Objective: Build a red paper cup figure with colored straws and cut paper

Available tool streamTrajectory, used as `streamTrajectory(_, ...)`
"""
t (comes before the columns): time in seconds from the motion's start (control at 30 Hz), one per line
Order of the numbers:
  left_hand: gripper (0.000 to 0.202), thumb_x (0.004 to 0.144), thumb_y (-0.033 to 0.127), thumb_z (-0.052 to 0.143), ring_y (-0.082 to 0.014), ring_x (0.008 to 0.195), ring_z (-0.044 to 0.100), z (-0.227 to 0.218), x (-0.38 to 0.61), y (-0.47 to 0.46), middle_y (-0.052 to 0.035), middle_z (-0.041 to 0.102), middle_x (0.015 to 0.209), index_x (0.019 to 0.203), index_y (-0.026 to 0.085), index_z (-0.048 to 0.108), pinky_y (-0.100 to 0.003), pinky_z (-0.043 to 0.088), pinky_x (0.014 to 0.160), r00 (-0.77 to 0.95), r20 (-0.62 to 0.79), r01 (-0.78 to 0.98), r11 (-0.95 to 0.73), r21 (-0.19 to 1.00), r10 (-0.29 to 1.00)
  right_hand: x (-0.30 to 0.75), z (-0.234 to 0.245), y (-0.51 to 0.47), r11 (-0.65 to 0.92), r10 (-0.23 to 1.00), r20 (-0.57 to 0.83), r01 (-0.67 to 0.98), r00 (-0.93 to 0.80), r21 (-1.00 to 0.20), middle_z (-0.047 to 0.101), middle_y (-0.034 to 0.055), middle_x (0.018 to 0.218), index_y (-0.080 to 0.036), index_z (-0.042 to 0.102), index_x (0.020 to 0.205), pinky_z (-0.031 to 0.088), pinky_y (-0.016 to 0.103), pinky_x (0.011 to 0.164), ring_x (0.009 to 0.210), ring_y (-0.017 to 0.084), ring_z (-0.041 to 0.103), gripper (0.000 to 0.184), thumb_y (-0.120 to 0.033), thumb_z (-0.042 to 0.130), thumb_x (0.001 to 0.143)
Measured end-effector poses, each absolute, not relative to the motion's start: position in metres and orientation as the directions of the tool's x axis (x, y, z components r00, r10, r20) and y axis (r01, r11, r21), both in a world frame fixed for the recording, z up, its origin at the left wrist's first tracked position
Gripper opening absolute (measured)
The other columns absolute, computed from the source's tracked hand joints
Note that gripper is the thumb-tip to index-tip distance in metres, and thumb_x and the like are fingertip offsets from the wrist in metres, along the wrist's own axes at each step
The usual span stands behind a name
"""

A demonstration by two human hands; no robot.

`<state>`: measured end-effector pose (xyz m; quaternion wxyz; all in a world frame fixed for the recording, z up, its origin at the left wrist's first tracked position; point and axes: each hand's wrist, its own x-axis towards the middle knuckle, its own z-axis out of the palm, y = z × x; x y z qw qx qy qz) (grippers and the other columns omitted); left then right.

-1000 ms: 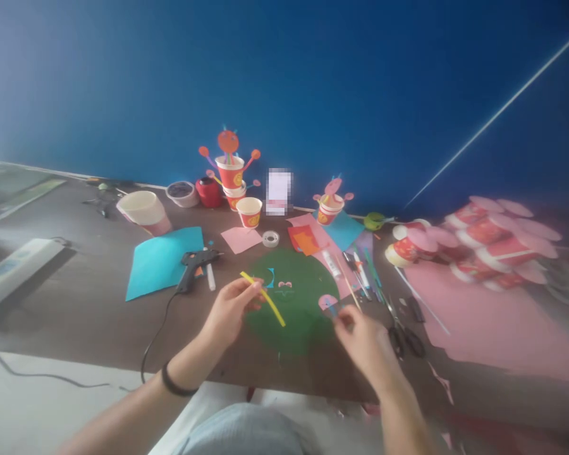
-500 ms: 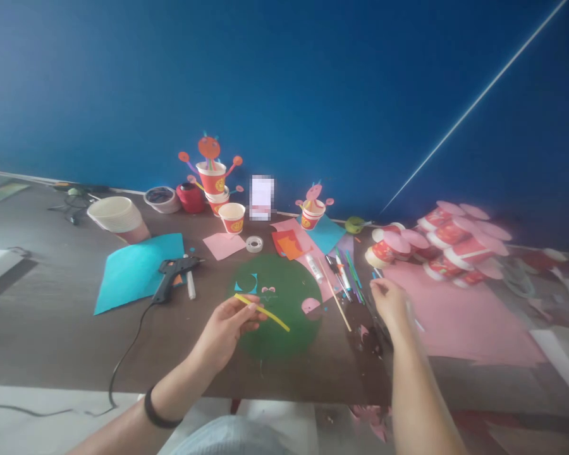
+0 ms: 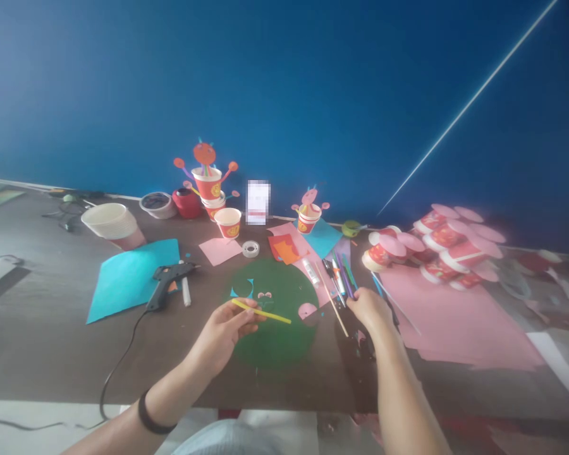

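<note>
My left hand (image 3: 222,335) pinches a thin yellow strip (image 3: 265,312) and holds it level over a green paper disc (image 3: 275,316) on the brown table. The disc carries small pink and blue paper cutouts. My right hand (image 3: 367,309) reaches right of the disc, fingers curled down over a bunch of pens and sticks (image 3: 339,278). Whether it grips any of them is hidden.
A black glue gun (image 3: 168,278) with its cord lies on a blue paper sheet (image 3: 130,278). Tape roll (image 3: 250,248), decorated red cups (image 3: 208,183) and a white cup stack (image 3: 111,224) stand behind. Pink paper (image 3: 455,316) and a pile of pink-eared cups (image 3: 436,243) fill the right.
My right hand went from the disc's near right edge out to the right, then came back to the pens. My left hand kept the yellow strip and tipped it flatter.
</note>
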<state>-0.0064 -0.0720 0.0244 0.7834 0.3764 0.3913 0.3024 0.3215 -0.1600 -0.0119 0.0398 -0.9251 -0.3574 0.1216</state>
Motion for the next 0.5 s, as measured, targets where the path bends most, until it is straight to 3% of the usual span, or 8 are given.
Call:
streamTrajectory(0.17,0.022,0.071,0.025,0.072,-0.0168,0.082,0.067,0.026,-0.012,-0.073,-0.0047,0.068,0.081,0.088,0.014,0.062,-0.019,0.052,0.066,0.497,-0.391,-0.183,0.534,0.825,0.775,0.324,-0.010,-0.166,-0.745,0.664,-0.164,0.626,0.729,-0.230,0.070,0.0110,0.075,-0.020,0.068,0.074,0.039,0.030,0.059,0.074,0.026,0.065,0.021,-0.037,0.056,0.073)
streamTrajectory(0.33,0.023,0.069,0.022,0.073,-0.0167,0.080,0.068,0.029,-0.018,-0.073,-0.0043,0.067,0.080,0.087,0.014,0.062,-0.018,0.053,0.063,0.471,-0.395,-0.202,0.533,0.822,0.789,0.330,-0.009,-0.179,-0.713,0.630,-0.045,0.553,0.776,-0.431,0.069,0.0138,0.080,-0.017,0.068,0.075,0.041,0.034,0.063,0.079,0.028,0.063,0.023,-0.035,0.054,0.075)
streamTrajectory(0.4,0.021,0.070,0.020,0.073,-0.0155,0.077,0.068,0.028,-0.018,-0.072,-0.0037,0.067,0.078,0.086,0.014,0.061,-0.017,0.053,0.061,0.454,-0.407,-0.217,0.541,0.812,0.793,0.326,-0.009,-0.185,-0.656,0.612,0.004,0.511,0.791,-0.556,0.068,0.0126,0.080,-0.016,0.067,0.086,0.042,0.033,0.064,0.079,0.027,0.063,0.025,-0.034,0.054,0.074)
streamTrajectory(0.5,0.017,0.072,0.015,0.070,-0.0140,0.073,0.068,0.025,-0.014,-0.070,-0.0027,0.066,0.075,0.086,0.014,0.061,-0.015,0.053,0.056,0.433,-0.441,-0.260,0.577,0.774,0.786,0.303,-0.004,-0.192,-0.479,0.604,0.062,0.424,0.795,-0.768,0.065,0.0041,0.067,-0.014,0.056,0.116,0.044,0.029,0.056,0.062,0.020,0.061,0.046,-0.035,0.055,0.075)
